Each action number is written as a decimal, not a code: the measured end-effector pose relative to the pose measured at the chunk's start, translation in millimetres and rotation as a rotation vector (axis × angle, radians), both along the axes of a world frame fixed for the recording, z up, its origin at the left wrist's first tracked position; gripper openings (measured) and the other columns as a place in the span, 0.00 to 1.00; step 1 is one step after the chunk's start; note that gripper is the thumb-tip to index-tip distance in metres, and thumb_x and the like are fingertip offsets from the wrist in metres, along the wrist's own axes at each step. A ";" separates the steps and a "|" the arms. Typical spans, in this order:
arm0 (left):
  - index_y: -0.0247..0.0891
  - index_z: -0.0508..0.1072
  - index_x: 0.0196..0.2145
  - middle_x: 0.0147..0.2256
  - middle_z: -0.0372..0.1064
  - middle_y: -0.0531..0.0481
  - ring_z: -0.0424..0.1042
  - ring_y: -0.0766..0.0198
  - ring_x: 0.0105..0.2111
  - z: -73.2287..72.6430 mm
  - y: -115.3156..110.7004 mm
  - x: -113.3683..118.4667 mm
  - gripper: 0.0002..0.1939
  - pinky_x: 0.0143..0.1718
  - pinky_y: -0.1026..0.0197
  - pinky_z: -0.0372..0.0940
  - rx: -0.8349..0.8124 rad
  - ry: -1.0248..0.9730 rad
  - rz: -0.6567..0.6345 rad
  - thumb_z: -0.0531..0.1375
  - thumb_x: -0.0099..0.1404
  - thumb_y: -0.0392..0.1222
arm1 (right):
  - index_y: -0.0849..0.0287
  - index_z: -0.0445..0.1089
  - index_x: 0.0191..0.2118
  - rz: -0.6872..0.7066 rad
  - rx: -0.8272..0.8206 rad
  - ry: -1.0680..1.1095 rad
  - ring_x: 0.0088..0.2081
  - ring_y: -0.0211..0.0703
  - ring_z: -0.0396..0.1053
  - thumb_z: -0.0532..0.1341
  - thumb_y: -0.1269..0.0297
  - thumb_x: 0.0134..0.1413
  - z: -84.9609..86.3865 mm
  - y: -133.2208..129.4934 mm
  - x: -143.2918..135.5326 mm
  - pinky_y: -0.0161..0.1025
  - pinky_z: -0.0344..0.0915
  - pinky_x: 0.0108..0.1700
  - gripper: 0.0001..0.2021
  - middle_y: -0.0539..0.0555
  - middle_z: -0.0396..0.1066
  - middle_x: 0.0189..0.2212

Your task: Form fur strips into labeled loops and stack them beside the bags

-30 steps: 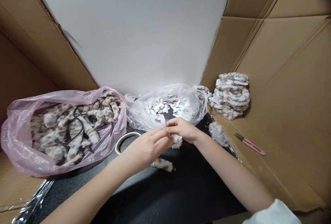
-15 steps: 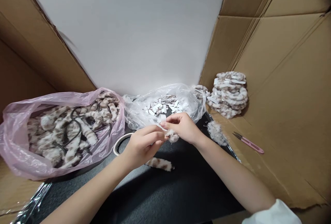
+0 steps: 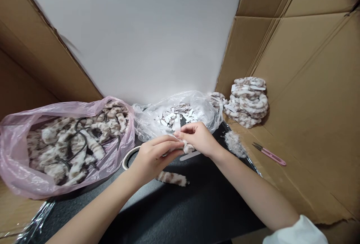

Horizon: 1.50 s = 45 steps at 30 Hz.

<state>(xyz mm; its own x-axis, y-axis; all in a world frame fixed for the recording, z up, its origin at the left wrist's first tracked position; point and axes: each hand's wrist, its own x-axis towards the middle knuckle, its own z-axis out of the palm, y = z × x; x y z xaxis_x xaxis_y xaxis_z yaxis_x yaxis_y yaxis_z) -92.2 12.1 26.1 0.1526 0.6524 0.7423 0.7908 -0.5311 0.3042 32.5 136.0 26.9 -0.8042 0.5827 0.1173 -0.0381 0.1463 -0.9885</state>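
Observation:
Both hands meet above the black tabletop (image 3: 168,214). My left hand (image 3: 157,155) is closed, its fingers pinching a fluffy piece (image 3: 188,147) from the left. From the right, my right hand (image 3: 198,137) pinches a white tag (image 3: 177,124) that stands up beside the fluffy piece. Another white strip (image 3: 190,156) sticks out below the right fingers. A spotted furry band (image 3: 172,178) lies on the black surface under the hands. Behind my left hand, a white roll of tape (image 3: 126,158) is partly hidden.
A pink bag (image 3: 17,150) of furry bands is at left. A clear bag (image 3: 146,124) with white tags lies behind the hands. Stacked furry bands (image 3: 249,103), a fluff clump (image 3: 234,143) and pink snips (image 3: 271,155) are at right. Cardboard walls (image 3: 315,86) flank the surface.
The white tag now stands more upright above the right fingertips. A white strip has come into view below the right hand. The left fingers have shifted slightly over the fluffy piece.

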 end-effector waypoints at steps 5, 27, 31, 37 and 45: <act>0.36 0.74 0.41 0.38 0.74 0.46 0.76 0.66 0.37 -0.5 -2.0 0.6 0.11 0.37 0.67 0.72 -0.034 0.029 0.060 0.60 0.63 0.26 | 0.62 0.71 0.23 -0.021 -0.050 0.001 0.24 0.35 0.60 0.69 0.54 0.42 3.2 -1.1 0.1 0.34 0.56 0.27 0.15 0.48 0.64 0.20; 0.37 0.75 0.33 0.35 0.71 0.48 0.70 0.71 0.25 -6.4 5.8 -6.5 0.02 0.26 0.69 0.66 -0.009 -0.109 0.149 0.62 0.63 0.32 | 0.61 0.75 0.25 -0.177 0.153 0.075 0.32 0.42 0.71 0.68 0.59 0.45 4.9 -7.1 3.0 0.37 0.67 0.36 0.10 0.53 0.75 0.25; 0.36 0.76 0.30 0.38 0.73 0.46 0.68 0.72 0.22 -7.7 6.3 -4.0 0.04 0.24 0.68 0.65 -0.103 -0.207 0.152 0.63 0.63 0.36 | 0.60 0.74 0.24 -0.149 0.128 0.060 0.31 0.42 0.70 0.69 0.58 0.43 5.0 -5.9 3.0 0.38 0.66 0.36 0.11 0.52 0.73 0.25; 0.36 0.76 0.29 0.29 0.76 0.48 0.73 0.66 0.27 2.7 3.3 -5.8 0.04 0.27 0.67 0.66 -0.288 -0.312 0.038 0.64 0.62 0.37 | 0.60 0.73 0.22 -0.100 0.193 0.096 0.31 0.40 0.67 0.69 0.59 0.44 7.7 -10.3 6.2 0.39 0.65 0.36 0.11 0.52 0.70 0.25; 0.34 0.68 0.22 0.17 0.61 0.57 0.55 0.74 0.16 1.9 2.9 -10.4 0.12 0.17 0.70 0.50 -0.309 -0.511 0.040 0.64 0.60 0.39 | 0.58 0.73 0.22 -0.109 0.342 0.179 0.31 0.40 0.67 0.69 0.66 0.45 14.4 -21.4 11.7 0.39 0.65 0.35 0.07 0.51 0.70 0.27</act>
